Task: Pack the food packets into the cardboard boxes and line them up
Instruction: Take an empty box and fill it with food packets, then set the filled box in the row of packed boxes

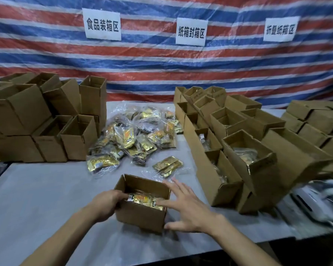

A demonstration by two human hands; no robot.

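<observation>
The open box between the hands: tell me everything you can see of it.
The open box is plain brown cardboard, upright on the grey table, top open. Gold-and-orange food packets lie inside. The left hand grips its left wall; the right hand, fingers spread, touches its right side.

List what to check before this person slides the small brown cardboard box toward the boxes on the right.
1. Small brown cardboard box upright, top open: ok.
2. Gold foil food packet inside it: ok.
3. Left hand gripping box's left wall: ok.
4. Right hand gripping box: not ok, fingers spread open.
5. Box filled enough: cannot tell.
6. Free slot beside filled cardboard boxes: cannot tell.
</observation>
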